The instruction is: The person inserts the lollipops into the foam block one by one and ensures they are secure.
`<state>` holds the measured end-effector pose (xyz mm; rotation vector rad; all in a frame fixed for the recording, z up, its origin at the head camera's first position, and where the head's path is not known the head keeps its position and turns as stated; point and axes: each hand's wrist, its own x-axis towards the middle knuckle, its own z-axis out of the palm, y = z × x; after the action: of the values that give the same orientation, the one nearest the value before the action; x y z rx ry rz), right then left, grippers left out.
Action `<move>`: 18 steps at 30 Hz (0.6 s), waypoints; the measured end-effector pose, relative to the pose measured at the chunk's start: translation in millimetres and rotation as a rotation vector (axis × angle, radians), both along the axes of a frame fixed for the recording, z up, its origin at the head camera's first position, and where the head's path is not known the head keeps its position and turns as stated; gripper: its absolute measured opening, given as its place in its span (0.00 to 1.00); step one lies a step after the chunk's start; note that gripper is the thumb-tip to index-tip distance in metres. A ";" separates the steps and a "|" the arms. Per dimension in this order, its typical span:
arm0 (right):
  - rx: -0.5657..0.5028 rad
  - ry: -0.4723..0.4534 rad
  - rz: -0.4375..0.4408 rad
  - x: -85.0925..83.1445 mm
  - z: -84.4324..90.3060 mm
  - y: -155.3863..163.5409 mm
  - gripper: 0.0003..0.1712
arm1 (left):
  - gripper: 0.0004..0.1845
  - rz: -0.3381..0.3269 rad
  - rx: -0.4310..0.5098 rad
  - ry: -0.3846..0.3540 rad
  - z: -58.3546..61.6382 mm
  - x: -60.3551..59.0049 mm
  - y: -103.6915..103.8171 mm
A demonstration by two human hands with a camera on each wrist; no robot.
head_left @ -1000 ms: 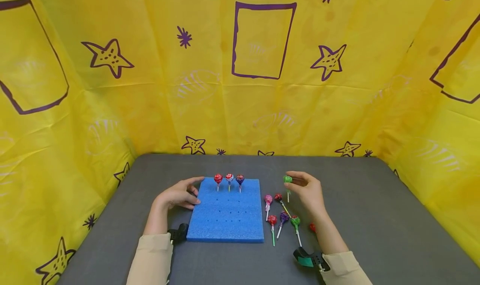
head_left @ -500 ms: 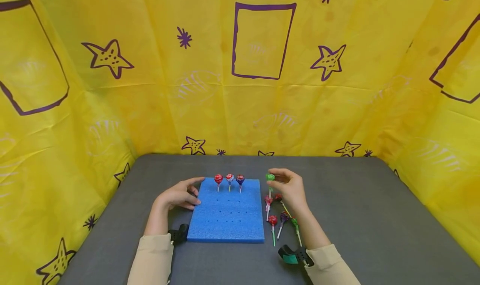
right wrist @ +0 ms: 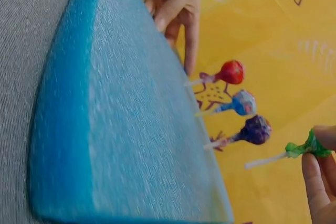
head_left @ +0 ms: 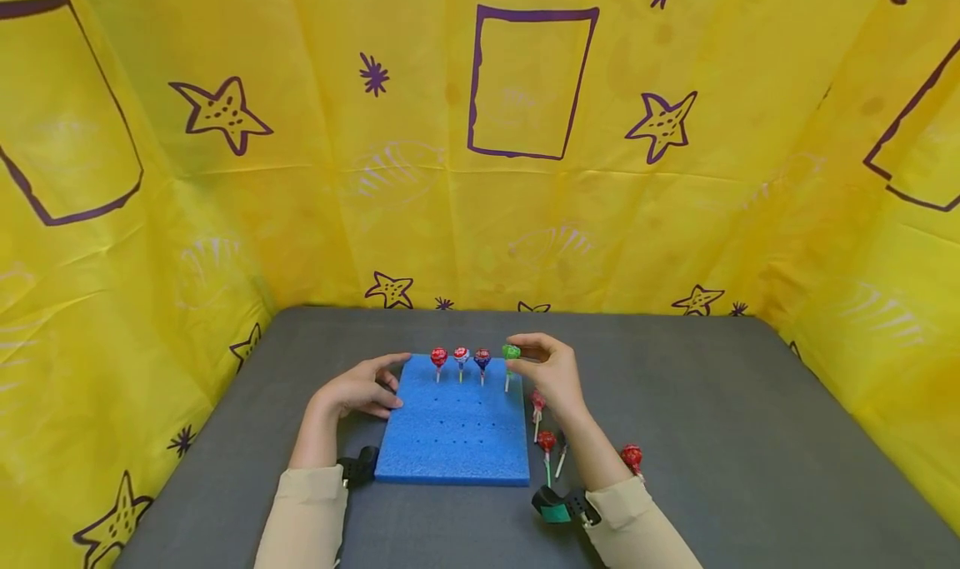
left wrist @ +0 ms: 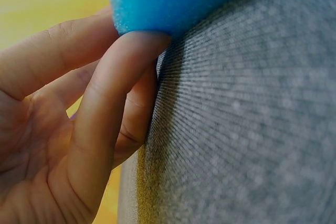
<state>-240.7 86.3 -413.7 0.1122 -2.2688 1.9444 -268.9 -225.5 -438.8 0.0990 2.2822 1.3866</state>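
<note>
The step in hand looks to be standing the green lollipop (head_left: 512, 351) in the blue foam board (head_left: 453, 462), at the right end of its far row. To do it well, line the white stick (right wrist: 266, 161) up square to the board's face before any push, since a slanted stick would likely catch or bend. The dark holes (head_left: 481, 441) in the nearer rows show what to aim for; whether one sits below this stick I cannot tell, so feel for it with the tip. Press straight down gently and stop once the head is level with the purple lollipop (head_left: 482, 357), pale-wrapped lollipop (head_left: 461, 356) and red lollipop (head_left: 438, 356), which stand upright in line. The left hand (head_left: 362, 391), its thumb and forefinger spread along the board's left edge and far corner, should bear just enough to stop the foam sliding on the counter (head_left: 750, 436). As for the grip, the right hand (head_left: 550, 376) has thumb and fingers clamped on the green wrapper at the head. The lollipop's head lies between the fingertips, its stick hanging below them over the board's far right corner, the tip just off the foam in the right wrist view. That high pinch leaves the stick unsupported, so a slow, straight push would suit it best.
</note>
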 end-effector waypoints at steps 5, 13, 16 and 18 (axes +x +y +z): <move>0.002 0.009 0.015 -3.2 -2.1 -13.5 0.17 | 0.43 -0.008 0.005 0.009 -1.5 -0.9 -0.8; -0.029 0.036 0.086 -7.8 -2.0 -38.9 0.17 | 0.43 -0.009 0.012 0.014 -2.4 -1.0 -1.6; -0.040 0.036 0.101 -8.2 -2.2 -46.8 0.17 | 0.43 -0.017 0.021 0.012 -2.1 -1.4 -1.5; -0.047 0.035 0.106 -8.9 -3.2 -51.5 0.17 | 0.43 -0.022 0.025 0.011 -2.0 -1.6 -1.4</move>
<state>-249.6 34.7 -416.9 0.2646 -2.2358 2.0292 -270.6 -226.9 -440.8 0.1400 2.2665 1.4066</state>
